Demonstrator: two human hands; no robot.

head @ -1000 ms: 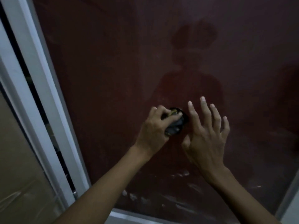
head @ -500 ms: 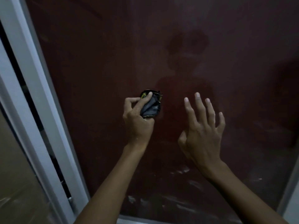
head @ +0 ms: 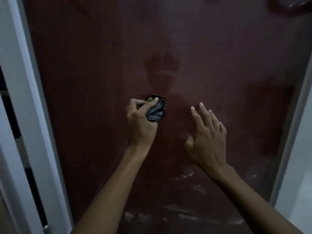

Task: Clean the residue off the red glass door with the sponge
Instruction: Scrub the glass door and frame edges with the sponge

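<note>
No readable text, labels, brands or numbers anywhere I'm looking. Dark red glass door panel [head: 168, 48]: bare, only smears. Pale grey metal door frame [head: 20, 81]: no markings. Crumpled dark sponge [head: 156, 110] with a yellow edge: no print legible.

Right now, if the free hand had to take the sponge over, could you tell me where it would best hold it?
Probably by the sponge's bare right-hand edge, coming in from the right. The left hand grips it from the left, fingers over the top and thumb below, so only that crumpled right portion is exposed. The right hand, open with fingers spread, is already on that side of the red glass door.
</note>
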